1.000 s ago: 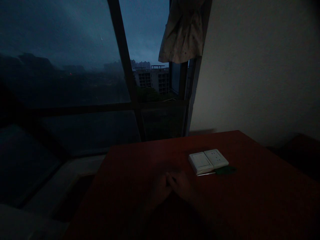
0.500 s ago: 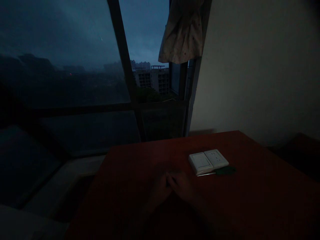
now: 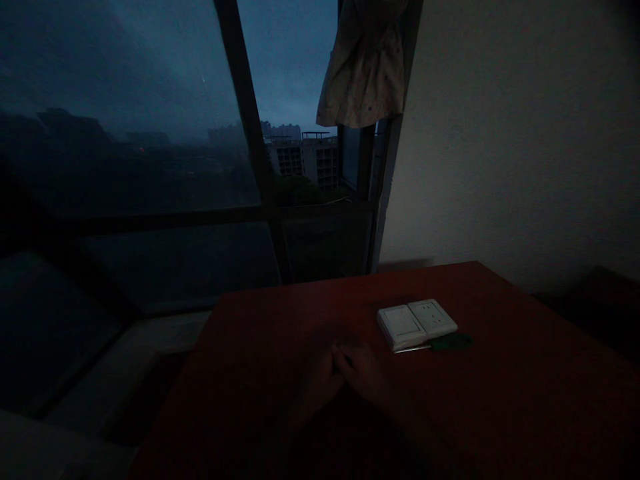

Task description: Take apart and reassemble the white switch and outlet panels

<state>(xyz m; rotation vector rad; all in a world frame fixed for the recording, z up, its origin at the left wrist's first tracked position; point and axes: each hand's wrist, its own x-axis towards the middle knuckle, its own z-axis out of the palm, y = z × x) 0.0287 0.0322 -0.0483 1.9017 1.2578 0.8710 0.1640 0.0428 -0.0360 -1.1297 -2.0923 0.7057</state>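
Note:
In the dim light, my left hand (image 3: 321, 375) and my right hand (image 3: 366, 370) meet on the reddish-brown table (image 3: 270, 327). Their fingers are closed and touch at the tips, with a small dark gap between the hands. No object shows in either one. To the right of my right hand lie a white wall switch (image 3: 400, 325) and a white wall socket (image 3: 434, 318), side by side with faces up. Along their near edge rests a screwdriver (image 3: 451, 341) with a green handle, its metal shaft pointing left.
Beyond the table stand large windows with dark frames (image 3: 267, 190). A stained pale cloth (image 3: 364, 83) hangs at the window's right side. A pale wall (image 3: 500, 147) rises behind the table on the right. Some dark thing (image 3: 597, 300) sits past the table's right edge, too dim to name.

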